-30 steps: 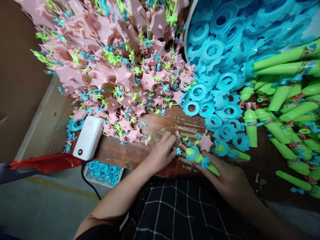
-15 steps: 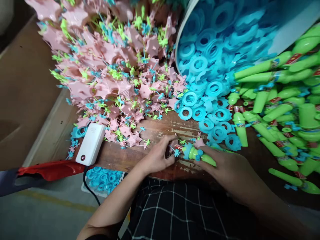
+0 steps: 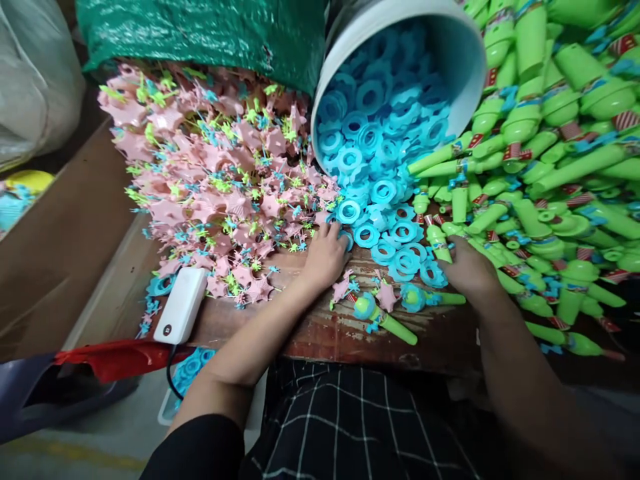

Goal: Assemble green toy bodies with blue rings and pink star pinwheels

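Note:
My left hand (image 3: 326, 257) reaches to the front edge of the pink star-shaped pieces (image 3: 173, 212). Its bent fingers and thumb close on a pale blue scalloped ring (image 3: 346, 240), partly hidden by the hand. Over on the right, my right hand (image 3: 469, 272) is at the near edge of the green pile, thumb and fingers apart beside a short green toy piece (image 3: 439, 241); some fingertips are blurred. Between my hands lie a green stick toy with a blue ring on it (image 3: 395, 327), a second one (image 3: 443, 298), and two pink stars with small figures (image 3: 386, 295).
A tipped white bucket (image 3: 473, 50) spills blue rings (image 3: 383, 191). Green toys (image 3: 570, 267) are heaped at right. Behind the stars is a green sack (image 3: 200, 33). A white power bank (image 3: 181, 305) with a cable lies on the wooden table (image 3: 320, 333), near red cloth (image 3: 117, 357).
Both hands have left the green toy at the front edge, which now lies on the table. My left hand moved forward to the rings, my right hand outward to the green pile. The view rose.

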Demonstrator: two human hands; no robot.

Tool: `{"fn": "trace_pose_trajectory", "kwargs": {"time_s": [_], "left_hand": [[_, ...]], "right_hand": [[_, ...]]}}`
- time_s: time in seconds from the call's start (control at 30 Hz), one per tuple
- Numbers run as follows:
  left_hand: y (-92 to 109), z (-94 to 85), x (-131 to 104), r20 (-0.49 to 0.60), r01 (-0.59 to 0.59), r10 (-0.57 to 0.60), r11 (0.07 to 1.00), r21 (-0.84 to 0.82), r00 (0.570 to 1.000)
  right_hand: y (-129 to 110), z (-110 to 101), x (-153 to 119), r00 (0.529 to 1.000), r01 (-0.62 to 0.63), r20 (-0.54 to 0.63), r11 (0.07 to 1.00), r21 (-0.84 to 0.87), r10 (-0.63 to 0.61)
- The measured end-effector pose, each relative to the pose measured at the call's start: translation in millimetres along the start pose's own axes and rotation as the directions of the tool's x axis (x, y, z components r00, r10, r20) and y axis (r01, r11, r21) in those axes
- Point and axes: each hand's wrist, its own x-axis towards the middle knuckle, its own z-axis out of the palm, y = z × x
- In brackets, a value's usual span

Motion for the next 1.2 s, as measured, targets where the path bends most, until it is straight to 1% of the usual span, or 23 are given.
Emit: {"fn": "trace_pose_trajectory", "kwargs": {"time_s": [0.1, 0.17, 0.23, 0.27, 0.3, 0.37, 0.43, 0.47, 0.5, 0.57, 0.63, 0.7, 0.73, 0.77, 0.83, 0.87, 0.9, 0.97, 1.0, 1.03, 1.07, 1.13, 1.2], "left_hand": [[-7, -1.0, -15, 0.002, -0.052, 0.052, 0.999, 0.013, 0.999], [-12, -5.8, -30, -0.07, -0.037, 0.032, 0.997, -0.07, 0.997], [-13, -12.4, -44, -0.214, 0.036, -0.096, 0.962, -0.269, 0.972], [-10, -15.8, -50, -0.274, 0.078, -0.206, 0.907, -0.414, 0.94], [-5, -19.0, -56, -0.298, 0.107, -0.331, 0.809, -0.578, 0.896], [12, -24.2, -64, -0.196, 0.106, -0.54, 0.477, -0.873, 0.818], [33, -27.6, -69, 0.008, 0.073, -0.6, 0.084, -0.994, 0.8], [43, -28.5, -72, 0.089, 0.059, -0.586, -0.069, -0.996, 0.806], [51, -28.8, -76, 0.143, 0.05, -0.564, -0.177, -0.983, 0.813], [62, -27.2, -84, 0.168, 0.034, -0.529, -0.254, -0.967, 0.832], [67, -23.7, -95, 0.14, 0.04, -0.48, -0.212, -0.976, 0.866], [69, -20.6, -106, 0.099, 0.05, -0.417, -0.127, -0.991, 0.904], [69, -20.1, -112, 0.082, 0.052, -0.386, -0.088, -0.995, 0.919], [69, -20.6, -119, 0.068, 0.053, -0.356, -0.053, -0.997, 0.932], [66, -24.3, -131, 0.062, 0.072, -0.29, 0.025, -0.997, 0.955], [62, -27.0, -137, 0.066, 0.093, -0.274, 0.085, -0.992, 0.959], [56, -29.7, -144, 0.057, 0.111, -0.287, 0.176, -0.978, 0.956], [37, -33.9, -157, -0.044, 0.156, -0.385, 0.474, -0.867, 0.922], [24, -35.0, -164, -0.131, 0.204, -0.432, 0.644, -0.737, 0.892], [10, -35.4, -169, -0.215, 0.265, -0.448, 0.784, -0.561, 0.868], [-5, -35.2, -175, -0.266, 0.323, -0.432, 0.871, -0.37, 0.862], [-31, -34.1, -182, -0.239, 0.357, -0.369, 0.93, -0.091, 0.898], [-48, -33.1, -184, -0.185, 0.321, -0.316, 0.947, -0.004, 0.931]], "right_hand": [[-3, -6, -8, 0.992, -0.129, -0.02, 0.99, -0.06, 0.128], [-17, -17, -24, 0.988, -0.136, -0.074, 0.991, -0.001, 0.135], [-41, -26, -46, 0.989, -0.132, -0.042, 0.975, 0.18, 0.142], [-55, -29, -58, 0.992, -0.122, 0.017, 0.947, 0.296, 0.122], [-71, -31, -71, 0.994, -0.099, 0.088, 0.91, 0.403, 0.069], [-103, -29, -95, 0.971, 0.021, 0.194, 0.859, 0.512, -0.139], [-130, -22, -115, 0.915, 0.207, 0.211, 0.847, 0.489, -0.345], [-139, -18, -122, 0.887, 0.288, 0.206, 0.844, 0.453, -0.414], [-147, -14, -127, 0.868, 0.345, 0.2, 0.843, 0.413, -0.454], [-153, -7, -133, 0.863, 0.376, 0.195, 0.849, 0.37, -0.467], [-155, -4, -136, 0.885, 0.286, 0.221, 0.852, 0.439, -0.41], [-156, -4, -139, 0.873, 0.021, 0.369, 0.782, 0.623, -0.318], [-157, -4, -142, 0.827, -0.185, 0.486, 0.679, 0.711, -0.283], [-158, -4, -144, 0.743, -0.409, 0.608, 0.53, 0.743, -0.279], [-160, -3, -148, 0.515, -0.755, 0.771, 0.227, 0.615, -0.374], [-161, -2, -149, 0.421, -0.843, 0.8, 0.142, 0.519, -0.426], [-161, -1, -149, 0.356, -0.883, 0.815, 0.121, 0.454, -0.458], [-159, 3, -147, 0.308, -0.871, 0.841, 0.225, 0.437, -0.444], [-157, 6, -144, 0.328, -0.822, 0.852, 0.321, 0.47, -0.408], [-155, 9, -141, 0.38, -0.74, 0.849, 0.43, 0.517, -0.367], [-152, 13, -137, 0.458, -0.626, 0.823, 0.535, 0.567, -0.336], [-149, 20, -129, 0.644, -0.357, 0.698, 0.685, 0.635, -0.312], [-147, 27, -121, 0.785, -0.146, 0.538, 0.753, 0.641, -0.306]]}}
